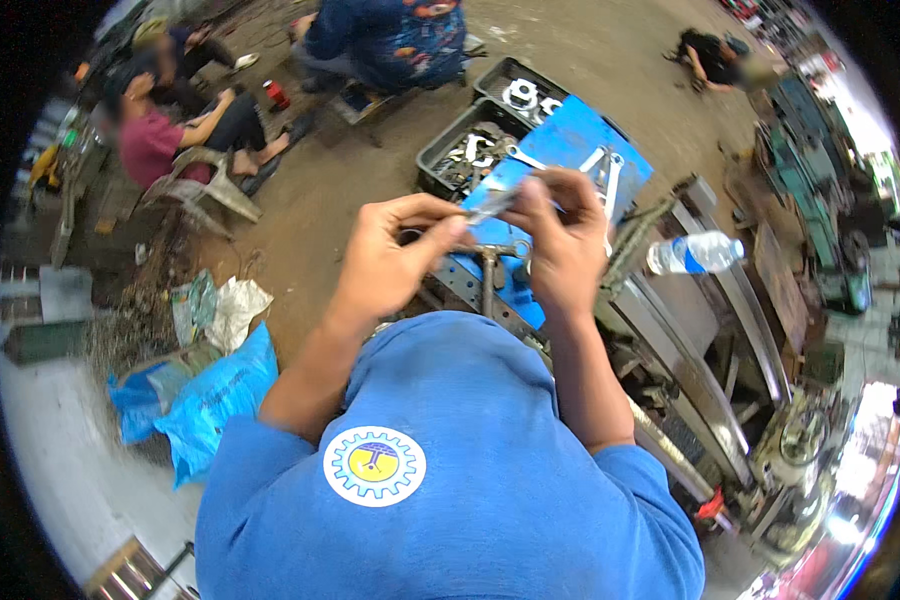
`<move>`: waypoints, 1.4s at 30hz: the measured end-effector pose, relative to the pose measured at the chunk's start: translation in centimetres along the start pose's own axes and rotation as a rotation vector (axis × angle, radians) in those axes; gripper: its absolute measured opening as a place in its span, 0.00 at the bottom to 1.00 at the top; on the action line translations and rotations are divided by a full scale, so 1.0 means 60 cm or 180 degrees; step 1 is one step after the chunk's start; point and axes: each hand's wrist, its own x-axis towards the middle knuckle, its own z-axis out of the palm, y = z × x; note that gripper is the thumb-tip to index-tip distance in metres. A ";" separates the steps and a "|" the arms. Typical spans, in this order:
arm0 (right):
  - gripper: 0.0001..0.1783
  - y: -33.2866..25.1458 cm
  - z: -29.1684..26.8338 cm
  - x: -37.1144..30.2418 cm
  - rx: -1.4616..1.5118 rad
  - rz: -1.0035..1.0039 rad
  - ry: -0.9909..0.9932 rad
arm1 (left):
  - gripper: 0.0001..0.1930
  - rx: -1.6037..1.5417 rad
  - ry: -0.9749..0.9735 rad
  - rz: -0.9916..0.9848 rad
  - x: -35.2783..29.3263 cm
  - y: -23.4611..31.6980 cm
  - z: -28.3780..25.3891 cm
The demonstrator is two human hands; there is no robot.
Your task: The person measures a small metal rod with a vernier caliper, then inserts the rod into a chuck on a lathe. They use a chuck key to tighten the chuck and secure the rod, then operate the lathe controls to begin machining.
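Both hands are raised in front of my chest, above a blue board [580,130]. My left hand [390,250] pinches one end of a small, thin silvery piece [490,207] between thumb and fingertips. The other end is between the thumb and curled fingers of my right hand [570,245]. Motion blurs the piece, so its exact kind cannot be made out. Just below the hands is a T-shaped metal tool [489,275]. On the board lie several wrenches, including a combination wrench [613,180] beyond my right hand.
Black crates [435,160] of metal parts stand beyond the hands. A water bottle [695,253] lies at right by steel rails [685,335]. Blue sacks [225,400] are at left. A person [385,45] sits ahead; others sit at far left [155,140] and far right [705,60].
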 end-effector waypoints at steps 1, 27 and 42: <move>0.12 0.028 -0.012 0.019 -0.0128 0.0059 -0.0295 | 0.12 -0.0062 -0.0090 -0.0326 0.012 -0.026 -0.014; 0.15 0.395 -0.326 0.206 -0.2819 0.1212 0.0843 | 0.08 0.0015 -0.0834 -0.2629 -0.103 -0.235 -0.118; 0.09 0.060 -0.220 -0.191 -0.2501 0.0535 -0.1130 | 0.11 0.1224 -0.2232 -0.1674 0.012 -0.158 0.148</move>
